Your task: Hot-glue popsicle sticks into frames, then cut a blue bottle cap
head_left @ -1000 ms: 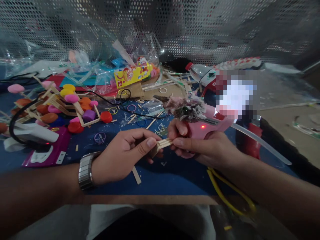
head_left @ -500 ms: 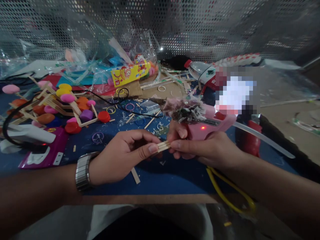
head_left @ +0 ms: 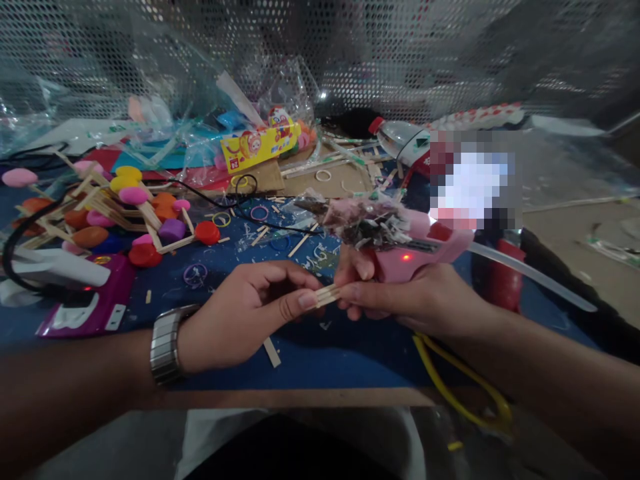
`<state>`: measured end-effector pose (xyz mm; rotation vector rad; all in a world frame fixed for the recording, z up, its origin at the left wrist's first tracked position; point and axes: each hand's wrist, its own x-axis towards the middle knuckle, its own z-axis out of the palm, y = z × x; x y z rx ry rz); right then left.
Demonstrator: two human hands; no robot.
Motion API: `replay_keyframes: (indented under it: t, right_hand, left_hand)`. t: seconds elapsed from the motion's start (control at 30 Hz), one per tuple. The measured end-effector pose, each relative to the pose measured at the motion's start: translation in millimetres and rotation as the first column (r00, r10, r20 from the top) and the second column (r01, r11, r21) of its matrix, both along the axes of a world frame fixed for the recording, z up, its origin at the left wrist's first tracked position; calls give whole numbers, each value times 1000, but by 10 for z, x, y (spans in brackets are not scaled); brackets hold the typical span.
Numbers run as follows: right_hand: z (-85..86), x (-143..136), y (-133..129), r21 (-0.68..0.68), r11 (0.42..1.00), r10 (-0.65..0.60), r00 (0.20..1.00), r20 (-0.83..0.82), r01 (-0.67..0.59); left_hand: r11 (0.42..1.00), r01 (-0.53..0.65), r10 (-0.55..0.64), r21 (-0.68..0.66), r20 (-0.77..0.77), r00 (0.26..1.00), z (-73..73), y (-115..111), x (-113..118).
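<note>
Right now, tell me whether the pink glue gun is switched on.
On. A small red light glows on the side of the pink glue gun, which the right hand grips.

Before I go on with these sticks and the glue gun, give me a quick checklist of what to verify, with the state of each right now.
1. Wooden sticks pinched at both ends: left hand and right hand both grip them. Ok.
2. Pink glue gun secure in the right hand: ok.
3. Gun powered: red light lit on its body. Ok.
4. Nozzle clean: its front is caked with glue and scraps. Not ok.
5. Glue stick loaded: it juts out behind the gun. Ok.
6. Sticks aligned and bonded: fingers hide the joint. Cannot tell.
</note>
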<state>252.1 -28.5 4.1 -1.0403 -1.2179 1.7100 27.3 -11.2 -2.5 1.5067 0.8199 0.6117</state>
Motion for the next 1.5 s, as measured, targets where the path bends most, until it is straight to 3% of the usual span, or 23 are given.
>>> replay_keyframes:
  t: [0.77,1.13,1.33,1.5]
  right_hand:
    - [-3,-16,-4,-38,999,9,1000,-29,-10]
    - [-48,-24,37,-22,998,-54,998,-40,53]
    - [-63,-14,49,-52,999,8,1000,-16,-9]
    - [-33,-24,107,-109,989,-112,984,-139,97]
  left_hand:
    - [1000,4,-3,26,-12,1000,-2,0,12]
    - [993,4,13,-116,141,990,-42,-23,15]
    - [998,-29,29,-59,8,1000,-32,-34,13]
    - [998,-7,7,-56,2,1000,19,-34,4]
